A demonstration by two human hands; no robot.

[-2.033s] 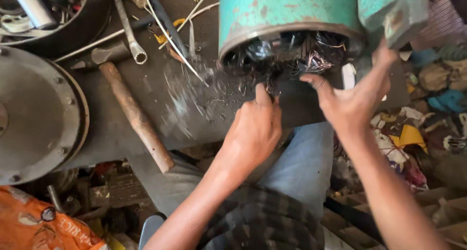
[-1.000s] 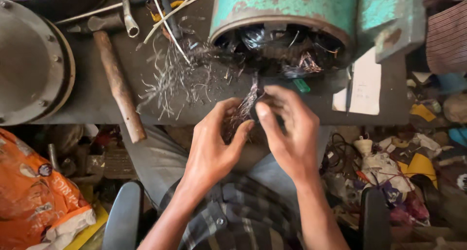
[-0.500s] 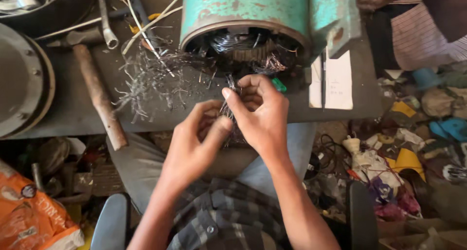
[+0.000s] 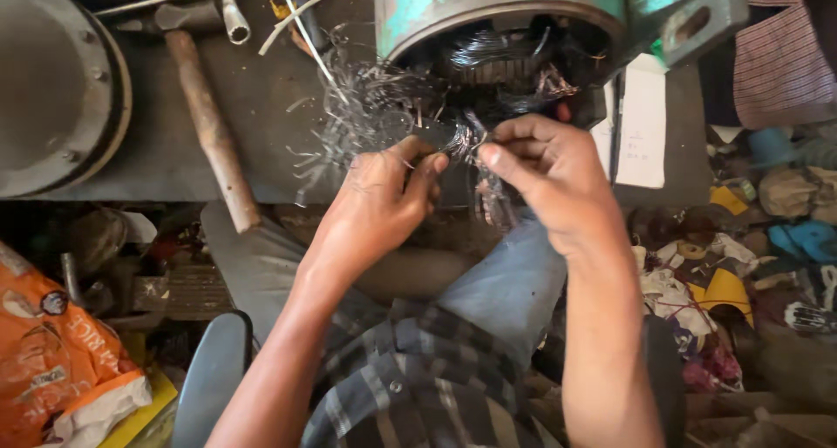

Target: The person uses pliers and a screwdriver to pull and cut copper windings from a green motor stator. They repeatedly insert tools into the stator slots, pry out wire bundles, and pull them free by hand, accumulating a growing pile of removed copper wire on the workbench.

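At the top centre of the frame lies the green motor housing (image 4: 514,12), its open end facing the person. Below it, the left hand (image 4: 384,195) and right hand (image 4: 549,173) both pinch a wire bundle (image 4: 466,143), holding it taut between them.

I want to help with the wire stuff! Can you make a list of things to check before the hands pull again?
1. Both hands on the wire: ok. The left hand and right hand pinch the dark wire bundle.
2. Bundle free of the green motor housing: cannot tell; the strands blur together.
3. Bench tidy near the hands: not ok. Loose wire scraps lie there.
4. Hammer out of the way: ok, it lies apart, left of the hands.
5. Hands protected: not ok, both are bare.
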